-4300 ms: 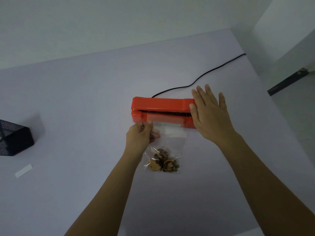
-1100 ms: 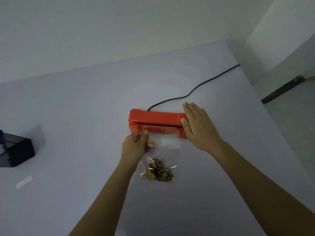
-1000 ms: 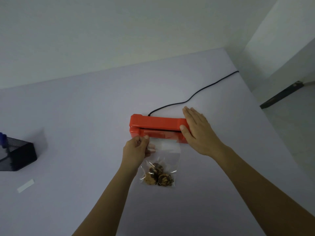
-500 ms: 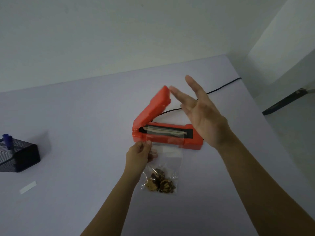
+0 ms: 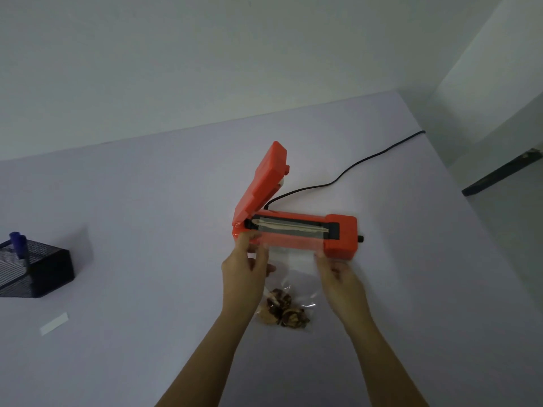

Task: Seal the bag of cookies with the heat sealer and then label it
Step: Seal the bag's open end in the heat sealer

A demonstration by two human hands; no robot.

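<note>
The orange heat sealer (image 5: 340,235) sits mid-table with its lid (image 5: 264,180) raised up and to the left. A clear bag (image 5: 293,265) lies in front of it, its top edge resting across the sealing strip. Several cookies (image 5: 283,311) lie at the bag's bottom. My left hand (image 5: 245,267) pinches the bag's upper left corner. My right hand (image 5: 338,277) pinches its upper right corner. A white label strip (image 5: 54,323) lies flat on the table far to the left.
A black mesh holder (image 5: 35,273) with a blue pen (image 5: 19,243) stands at the left edge. The sealer's black cord (image 5: 352,165) runs back right toward the table's far corner. The white table (image 5: 147,201) ends at a wall behind and drops off on the right.
My right hand lifted off the sealer lid, which swung up open. That hand then came down and took hold of the bag's right corner. My left hand kept its hold.
</note>
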